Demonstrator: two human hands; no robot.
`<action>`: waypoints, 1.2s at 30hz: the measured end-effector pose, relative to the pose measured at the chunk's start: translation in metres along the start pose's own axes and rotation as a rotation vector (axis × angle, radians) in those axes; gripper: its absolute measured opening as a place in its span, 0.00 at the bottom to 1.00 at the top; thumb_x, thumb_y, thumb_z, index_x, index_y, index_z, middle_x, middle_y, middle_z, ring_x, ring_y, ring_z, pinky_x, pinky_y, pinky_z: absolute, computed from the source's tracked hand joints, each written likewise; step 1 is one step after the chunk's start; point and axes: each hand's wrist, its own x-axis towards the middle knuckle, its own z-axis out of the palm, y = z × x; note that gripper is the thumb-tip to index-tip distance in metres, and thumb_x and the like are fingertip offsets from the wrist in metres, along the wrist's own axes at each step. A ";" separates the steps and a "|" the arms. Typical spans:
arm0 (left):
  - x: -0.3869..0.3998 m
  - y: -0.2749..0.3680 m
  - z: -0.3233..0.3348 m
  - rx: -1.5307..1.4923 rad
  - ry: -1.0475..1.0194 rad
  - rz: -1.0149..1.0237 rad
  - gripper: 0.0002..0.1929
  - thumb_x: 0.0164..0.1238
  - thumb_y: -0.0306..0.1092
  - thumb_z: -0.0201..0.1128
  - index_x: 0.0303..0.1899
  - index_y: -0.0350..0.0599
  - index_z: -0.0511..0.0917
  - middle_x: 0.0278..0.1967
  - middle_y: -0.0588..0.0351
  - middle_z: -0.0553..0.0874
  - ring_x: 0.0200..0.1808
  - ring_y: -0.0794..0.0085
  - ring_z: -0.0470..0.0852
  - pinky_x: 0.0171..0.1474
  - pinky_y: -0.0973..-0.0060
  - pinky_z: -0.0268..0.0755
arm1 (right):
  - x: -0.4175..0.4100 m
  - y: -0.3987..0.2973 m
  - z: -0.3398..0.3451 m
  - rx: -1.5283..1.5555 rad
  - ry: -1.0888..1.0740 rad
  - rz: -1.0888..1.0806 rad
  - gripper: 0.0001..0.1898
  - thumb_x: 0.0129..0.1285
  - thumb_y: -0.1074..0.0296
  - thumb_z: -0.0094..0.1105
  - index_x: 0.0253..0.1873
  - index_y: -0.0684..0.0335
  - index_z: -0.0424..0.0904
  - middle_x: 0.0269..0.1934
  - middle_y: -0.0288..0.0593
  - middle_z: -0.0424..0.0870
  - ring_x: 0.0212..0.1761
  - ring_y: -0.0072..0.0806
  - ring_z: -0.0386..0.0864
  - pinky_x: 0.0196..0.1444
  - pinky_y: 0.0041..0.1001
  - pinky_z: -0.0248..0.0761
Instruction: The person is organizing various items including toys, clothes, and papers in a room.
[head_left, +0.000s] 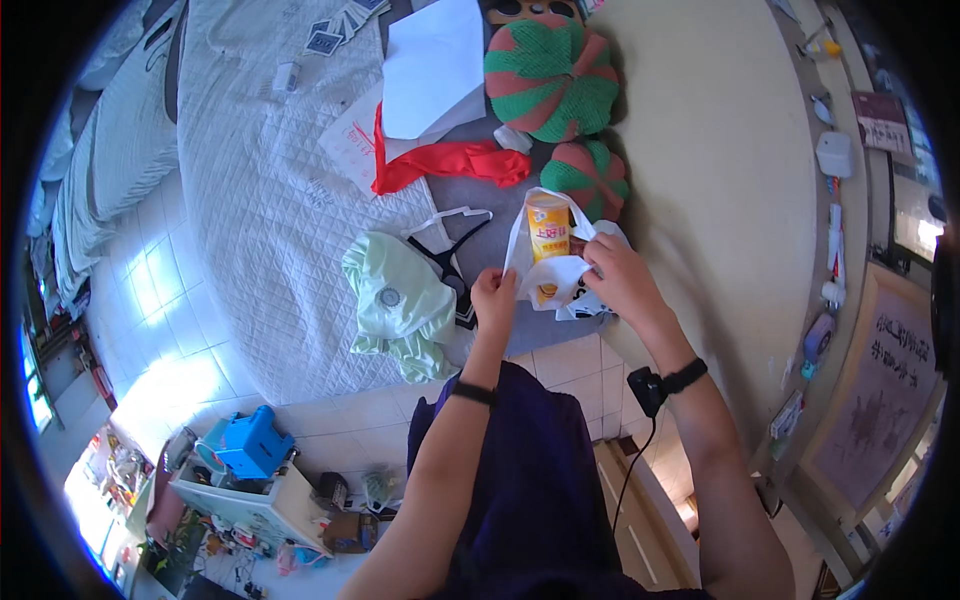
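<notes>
A white plastic bag (517, 247) stands at the edge of the bed, its mouth spread between my hands. My left hand (493, 300) pinches the left side of its rim. On the other side, my right hand (619, 274) grips the rim with thumb and fingers. Inside the bag is a yellow-orange cylindrical canister (549, 225) bearing writing, with its pale lid end towards the far side. Something dark reddish shows beside the canister, partly hidden by my right fingers. Left of my left hand lies a pale green cloth bundle (401, 296), touching a dark strappy item (450, 262).
Two green-and-pink knitted cushions (551, 79) rest beyond the bag. A red cloth (457, 163), white paper sheets (435, 71) and playing cards (341, 30) lie on the quilted bedspread (262, 195). A cream panel (705, 165) borders the right side. A blue box (255, 442) sits lower left.
</notes>
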 end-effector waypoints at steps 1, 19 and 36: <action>-0.015 0.008 -0.004 0.008 -0.010 -0.002 0.14 0.65 0.38 0.70 0.35 0.33 0.81 0.24 0.56 0.84 0.28 0.78 0.81 0.32 0.76 0.73 | -0.013 -0.003 -0.009 0.036 0.006 0.049 0.09 0.53 0.76 0.64 0.37 0.66 0.73 0.38 0.47 0.77 0.43 0.46 0.78 0.44 0.40 0.73; -0.276 0.219 -0.125 0.286 0.015 0.396 0.24 0.77 0.38 0.62 0.21 0.39 0.63 0.19 0.65 0.61 0.25 0.84 0.58 0.25 0.75 0.51 | -0.172 -0.160 -0.159 0.233 0.214 -0.037 0.12 0.47 0.88 0.59 0.36 0.67 0.70 0.45 0.46 0.75 0.48 0.44 0.77 0.45 0.36 0.73; -0.457 0.295 -0.228 0.609 0.207 0.817 0.17 0.74 0.32 0.62 0.25 0.36 0.70 0.20 0.43 0.75 0.21 0.51 0.74 0.27 0.60 0.64 | -0.194 -0.326 -0.139 0.301 -0.029 -0.896 0.14 0.55 0.81 0.55 0.47 0.63 0.82 0.50 0.47 0.84 0.57 0.43 0.80 0.62 0.37 0.73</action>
